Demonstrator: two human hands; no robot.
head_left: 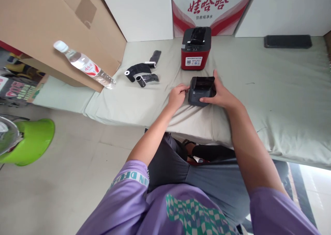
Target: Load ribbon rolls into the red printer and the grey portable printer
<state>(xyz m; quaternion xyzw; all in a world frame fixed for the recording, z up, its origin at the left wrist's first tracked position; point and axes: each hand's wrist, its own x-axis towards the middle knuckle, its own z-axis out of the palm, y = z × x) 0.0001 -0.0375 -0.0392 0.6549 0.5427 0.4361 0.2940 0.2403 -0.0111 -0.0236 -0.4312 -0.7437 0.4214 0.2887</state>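
Head view: right hand (223,94) clasps black device (197,99) by surface's (258,107) near edge, thumb on top, apparently steadying it for left hand (177,96), whose fingertips meet left side, grip unclear.

Small, boxy, dark grey device (198,94) with rounded corners sits near the front edge of the pale grey-green cloth-covered surface (284,80). A glossy black strip (204,83) lies across its far top portion. A small pale square marking (194,93) shows left of centre; adjacent print is illegible.
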